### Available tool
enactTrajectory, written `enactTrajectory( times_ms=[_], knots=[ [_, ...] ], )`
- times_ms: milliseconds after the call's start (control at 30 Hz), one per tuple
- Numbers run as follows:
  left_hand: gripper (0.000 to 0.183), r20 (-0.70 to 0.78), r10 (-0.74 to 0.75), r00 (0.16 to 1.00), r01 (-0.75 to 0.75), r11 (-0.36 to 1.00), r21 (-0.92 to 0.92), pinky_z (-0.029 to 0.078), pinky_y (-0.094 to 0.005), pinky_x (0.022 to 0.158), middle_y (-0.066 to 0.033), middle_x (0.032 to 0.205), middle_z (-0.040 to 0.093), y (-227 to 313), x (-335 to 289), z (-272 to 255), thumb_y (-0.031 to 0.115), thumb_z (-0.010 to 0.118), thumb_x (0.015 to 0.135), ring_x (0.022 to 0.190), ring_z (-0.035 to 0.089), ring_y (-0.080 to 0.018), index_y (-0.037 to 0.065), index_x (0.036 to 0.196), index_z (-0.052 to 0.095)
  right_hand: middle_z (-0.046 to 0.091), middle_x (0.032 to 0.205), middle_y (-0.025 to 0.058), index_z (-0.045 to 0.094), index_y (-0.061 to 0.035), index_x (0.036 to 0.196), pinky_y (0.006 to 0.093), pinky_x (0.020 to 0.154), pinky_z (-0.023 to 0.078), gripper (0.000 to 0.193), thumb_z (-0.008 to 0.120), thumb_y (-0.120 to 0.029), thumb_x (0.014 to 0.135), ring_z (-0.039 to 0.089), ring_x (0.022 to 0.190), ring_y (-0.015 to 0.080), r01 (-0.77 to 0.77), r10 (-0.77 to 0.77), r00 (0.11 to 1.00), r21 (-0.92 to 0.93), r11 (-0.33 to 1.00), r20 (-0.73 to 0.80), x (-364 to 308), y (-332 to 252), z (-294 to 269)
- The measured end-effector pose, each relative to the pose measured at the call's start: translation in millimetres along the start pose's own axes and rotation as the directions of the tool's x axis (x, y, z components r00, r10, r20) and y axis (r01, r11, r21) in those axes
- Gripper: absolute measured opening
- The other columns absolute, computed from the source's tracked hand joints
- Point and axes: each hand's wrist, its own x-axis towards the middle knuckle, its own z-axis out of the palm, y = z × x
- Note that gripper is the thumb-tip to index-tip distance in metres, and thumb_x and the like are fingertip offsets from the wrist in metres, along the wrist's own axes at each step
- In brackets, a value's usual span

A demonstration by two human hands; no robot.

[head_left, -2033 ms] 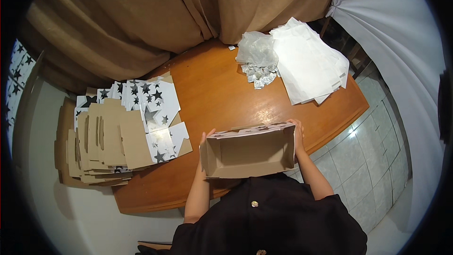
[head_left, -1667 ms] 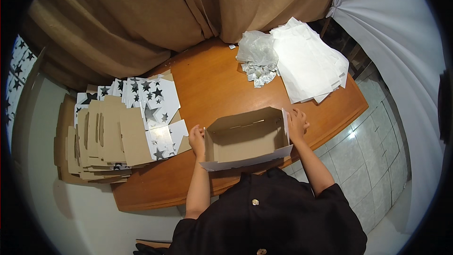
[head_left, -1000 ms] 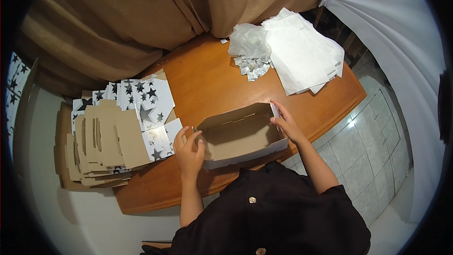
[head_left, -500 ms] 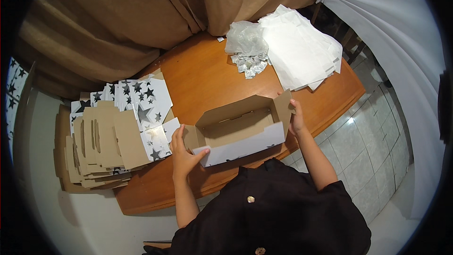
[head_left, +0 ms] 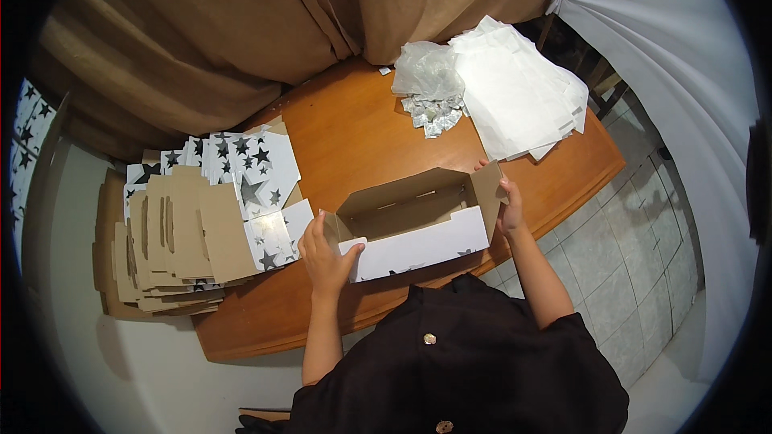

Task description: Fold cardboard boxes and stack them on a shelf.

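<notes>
A cardboard box, white outside with dark stars and brown inside, stands on the near side of the table with its top open. My left hand grips its left end, thumb on the front corner and fingers along the side flap. At the other end, my right hand holds the raised right side flap, fingers behind it. The back panel stands up, and nothing shows inside the box.
Flat star-printed box blanks lie piled at the table's left. Toward the back are a clear plastic bag, small silvery packets and a stack of white paper sheets. A brown curtain hangs behind the wooden table.
My left hand has closed in on the left end, and its side flap is pressed further inward. My right hand still holds the right flap. The whole view has shifted slightly.
</notes>
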Motion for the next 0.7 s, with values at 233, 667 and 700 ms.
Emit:
enactTrajectory(
  times_ms=[233, 667, 700],
  knots=[
    [0.065, -0.01, 0.313, 0.95, -0.309, 0.929, -0.204, 0.036, -0.0492, 0.094, -0.014, 0.111, 0.058, -21, -22, 49, 0.025, 0.073, 0.069, 0.11, 0.052, -0.0317, 0.004, 0.124, 0.046, 0.05, 0.122, 0.0119, 0.054, -0.0042, 0.118, 0.034, 0.1, 0.03, 0.04, 0.041, -0.029, 0.09, 0.042, 0.117, 0.0235, 0.243, -0.205, 0.969, -0.367, 0.898, 0.14, 8, 22, 2],
    [0.061, 0.534, 0.277, 0.799, -0.397, 0.91, 0.123, 0.011, -0.0639, 0.101, -0.0115, 0.134, 0.043, -13, -14, 33, 0.052, 0.045, 0.085, 0.129, 0.034, -0.0267, 0.007, 0.127, 0.048, 0.05, 0.113, 0.0148, 0.054, -0.003, 0.115, 0.0358, 0.099, 0.03, 0.041, 0.058, -0.016, 0.076, 0.044, 0.111, 0.0279, 0.372, -0.331, 0.925, -0.635, 0.677, 0.188, 6, 19, 21],
    [0.06, 0.537, 0.271, 0.799, -0.351, 0.935, 0.051, 0.008, -0.0674, 0.099, -0.0113, 0.135, 0.042, -12, -10, 33, 0.052, 0.044, 0.086, 0.129, 0.034, -0.0263, 0.01, 0.128, 0.048, 0.048, 0.114, 0.0152, 0.052, -0.0037, 0.117, 0.0362, 0.099, 0.03, 0.045, 0.06, -0.017, 0.075, 0.043, 0.111, 0.0284, 0.376, -0.331, 0.924, -0.622, 0.687, 0.192, 5, 20, 20]
  ],
)
